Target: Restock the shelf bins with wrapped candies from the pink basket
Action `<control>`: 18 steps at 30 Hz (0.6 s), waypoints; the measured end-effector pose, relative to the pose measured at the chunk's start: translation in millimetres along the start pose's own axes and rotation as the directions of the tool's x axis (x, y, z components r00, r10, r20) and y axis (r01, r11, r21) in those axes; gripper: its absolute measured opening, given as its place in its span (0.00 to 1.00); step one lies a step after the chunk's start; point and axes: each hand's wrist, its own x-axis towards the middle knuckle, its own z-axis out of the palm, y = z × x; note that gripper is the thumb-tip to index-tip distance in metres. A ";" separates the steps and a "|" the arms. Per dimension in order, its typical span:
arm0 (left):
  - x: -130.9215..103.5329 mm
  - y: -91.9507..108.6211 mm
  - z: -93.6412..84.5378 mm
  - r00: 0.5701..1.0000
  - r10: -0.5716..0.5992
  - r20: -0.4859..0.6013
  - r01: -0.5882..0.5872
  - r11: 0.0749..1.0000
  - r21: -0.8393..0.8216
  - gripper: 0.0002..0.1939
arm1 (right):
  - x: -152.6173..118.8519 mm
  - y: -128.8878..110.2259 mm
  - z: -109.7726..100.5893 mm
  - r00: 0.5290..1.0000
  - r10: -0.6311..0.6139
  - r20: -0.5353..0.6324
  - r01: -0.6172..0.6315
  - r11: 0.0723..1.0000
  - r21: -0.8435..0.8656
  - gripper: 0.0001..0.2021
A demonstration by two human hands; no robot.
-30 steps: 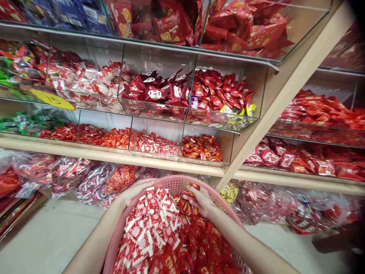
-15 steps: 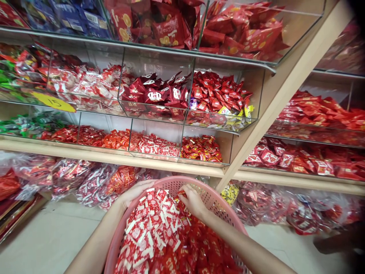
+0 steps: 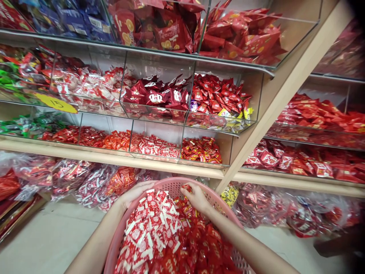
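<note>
**A small wrapped packet pinched inside the far rim of the basket**

We see a pink perforated basket (image 3: 213, 198) just in front of a wooden shelf edge (image 3: 171, 166). The left hand (image 3: 137, 192) lies along the far left rim and appears to steady it; we cannot tell how firmly its fingers close, as they are partly hidden. The right hand (image 3: 197, 196) reaches over the right side, its thumb and fingers grasping a small red packet (image 3: 187, 187) just inside the far rim. Red-and-yellow packets (image 3: 185, 207) lie below that hand. Red-and-white packets (image 3: 154, 220) are heaped from the far rim down the left side, touching the larger red packets (image 3: 199, 247), which fill the near right part. Beyond the far rim, the lowest shelf carries similar red-and-yellow wrappers (image 3: 201, 150) in its right-hand bin and red-and-white wrappers (image 3: 156, 146) in the bin beside it.

We judge the step in hand to be the handling of one packet above the heap. From this pose, a move of the packet would call for a light, steady pinch and a support on the rim; a release would call for parting thumb and fingers close above the heap.
</note>
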 end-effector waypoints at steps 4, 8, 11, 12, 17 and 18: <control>-0.2 -0.1 -0.4 1.000 0.000 -0.009 0.000 1.000 0.005 0.20 | -6.6 3.1 4.4 0.966 0.249 0.074 -0.260 0.928 0.267 0.12; -0.9 0.2 0.2 1.000 -0.007 -0.021 0.007 1.000 -0.001 0.19 | -9.1 5.0 6.1 0.956 0.288 0.064 -0.294 0.920 0.257 0.11; -1.5 0.8 1.0 1.000 -0.007 -0.016 0.007 1.000 -0.011 0.19 | -6.7 4.4 3.1 0.992 0.123 -0.037 -0.119 0.990 0.078 0.08; -1.6 1.0 1.3 1.000 -0.008 -0.014 0.008 1.000 -0.014 0.19 | -6.0 4.3 1.6 0.996 0.071 -0.045 -0.071 0.997 0.010 0.08; -1.7 0.9 1.9 1.000 -0.004 -0.017 0.004 1.000 -0.019 0.20 | -7.2 5.3 -3.3 0.999 0.007 0.036 -0.002 0.992 -0.128 0.07; -1.7 0.7 1.8 1.000 -0.002 -0.019 0.002 1.000 -0.021 0.20 | -7.5 4.9 -3.5 0.999 0.012 0.043 -0.007 0.995 -0.102 0.08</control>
